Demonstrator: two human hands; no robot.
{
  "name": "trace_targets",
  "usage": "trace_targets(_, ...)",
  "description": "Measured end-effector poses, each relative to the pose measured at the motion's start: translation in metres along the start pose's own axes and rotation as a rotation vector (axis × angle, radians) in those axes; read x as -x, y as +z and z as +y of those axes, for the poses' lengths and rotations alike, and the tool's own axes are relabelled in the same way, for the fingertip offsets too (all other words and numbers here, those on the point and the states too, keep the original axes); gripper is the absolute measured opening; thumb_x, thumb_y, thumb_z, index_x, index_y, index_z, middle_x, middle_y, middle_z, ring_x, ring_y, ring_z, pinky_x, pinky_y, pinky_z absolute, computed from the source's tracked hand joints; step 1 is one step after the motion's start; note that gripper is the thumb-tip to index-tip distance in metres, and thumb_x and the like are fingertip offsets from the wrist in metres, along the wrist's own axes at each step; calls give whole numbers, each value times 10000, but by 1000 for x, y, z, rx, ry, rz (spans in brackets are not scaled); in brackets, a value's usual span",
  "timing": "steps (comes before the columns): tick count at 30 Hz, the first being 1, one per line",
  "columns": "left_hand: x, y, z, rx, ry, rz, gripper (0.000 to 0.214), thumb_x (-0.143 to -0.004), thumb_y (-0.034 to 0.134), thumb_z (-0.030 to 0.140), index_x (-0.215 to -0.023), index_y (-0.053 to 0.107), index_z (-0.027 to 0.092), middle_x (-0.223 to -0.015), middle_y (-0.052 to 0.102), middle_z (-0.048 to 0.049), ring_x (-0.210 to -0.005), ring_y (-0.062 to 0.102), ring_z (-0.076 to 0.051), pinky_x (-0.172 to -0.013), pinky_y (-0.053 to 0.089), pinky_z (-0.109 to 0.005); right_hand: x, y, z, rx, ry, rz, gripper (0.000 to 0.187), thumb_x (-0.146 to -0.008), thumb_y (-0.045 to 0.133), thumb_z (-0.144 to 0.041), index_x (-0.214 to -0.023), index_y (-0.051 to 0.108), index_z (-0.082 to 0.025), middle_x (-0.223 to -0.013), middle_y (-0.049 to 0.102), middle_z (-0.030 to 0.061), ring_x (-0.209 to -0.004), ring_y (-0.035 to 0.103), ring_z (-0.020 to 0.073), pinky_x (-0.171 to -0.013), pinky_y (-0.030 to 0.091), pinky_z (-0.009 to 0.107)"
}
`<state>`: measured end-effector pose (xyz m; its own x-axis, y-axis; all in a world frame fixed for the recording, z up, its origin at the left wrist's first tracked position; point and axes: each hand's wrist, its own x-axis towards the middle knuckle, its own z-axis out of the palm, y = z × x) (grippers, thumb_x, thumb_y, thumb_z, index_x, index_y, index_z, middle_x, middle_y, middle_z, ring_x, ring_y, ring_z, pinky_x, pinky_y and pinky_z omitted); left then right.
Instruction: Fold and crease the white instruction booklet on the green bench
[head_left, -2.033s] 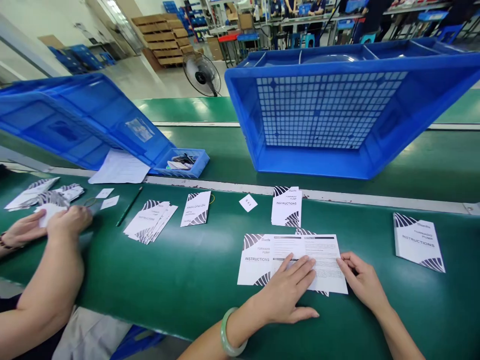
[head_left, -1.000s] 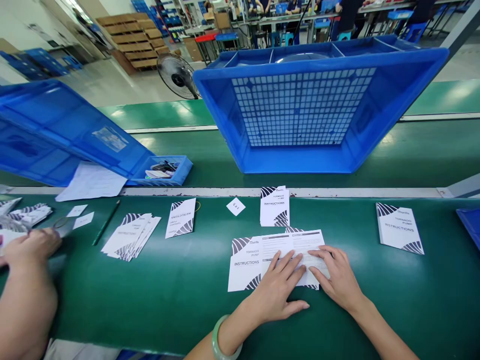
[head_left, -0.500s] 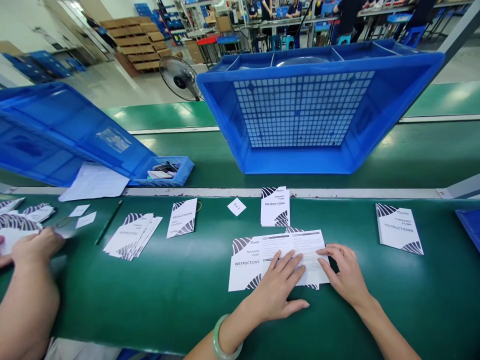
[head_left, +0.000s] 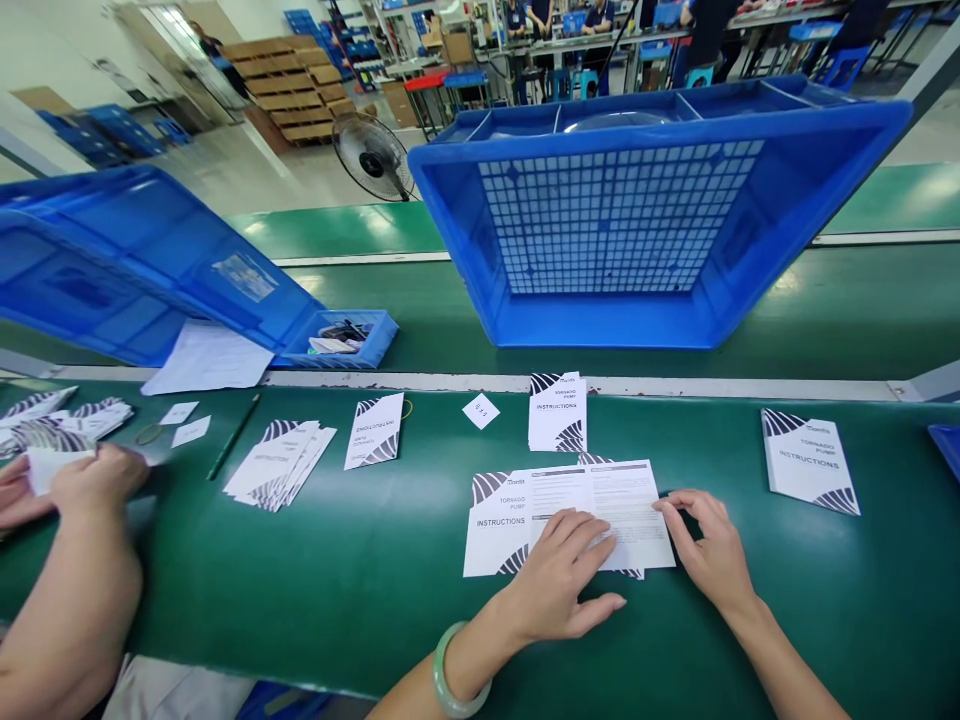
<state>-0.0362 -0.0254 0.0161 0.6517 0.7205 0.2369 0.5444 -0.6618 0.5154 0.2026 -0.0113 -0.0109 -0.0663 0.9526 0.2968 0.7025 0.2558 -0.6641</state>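
An unfolded white instruction leaflet [head_left: 517, 505] with black striped corners lies flat on the green belt [head_left: 375, 570] in front of me. My left hand [head_left: 559, 585], with a green bangle on its wrist, rests flat on the leaflet's lower middle, fingers stretched out. My right hand [head_left: 712, 550] sits at the leaflet's right edge, fingertips touching the paper's corner, fingers curled lightly. A folded leaflet [head_left: 557, 412] lies just beyond the open one.
A big blue crate [head_left: 637, 210] stands tilted behind the belt's rail. Another folded leaflet [head_left: 810, 462] lies at right; a fanned stack [head_left: 281, 462], a single one [head_left: 375, 430], a small card [head_left: 480, 410] and a pencil [head_left: 234, 436] lie at left. A co-worker's hands [head_left: 75, 480] handle paper at far left.
My right hand slid from on top of the leaflet's right panel out to its right edge. My left hand stayed pressed on the paper. The co-worker's hands kept shuffling leaflets.
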Motion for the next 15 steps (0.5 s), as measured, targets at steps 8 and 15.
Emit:
trace_targets(8,4,6,-1,-62,-14,-30,506,-840,503,492,-1205,478,143,-1250,516,-101,-1164,464,-211,-1064,279,-429,0,4,0,-26,29,-41,87,-902,515,-289,-893,558,-213,-872,595,2,-850,523,166,-783,369,322)
trace_targets(15,6,8,-3,-79,-18,-2,486,-841,500,504,-1174,499,150,-1225,537,-88,-1155,477,-202,-1085,254,-423,2,4,1,-30,50,-56,89,-903,509,-299,-898,557,-225,-886,595,-7,-861,521,164,-778,374,316)
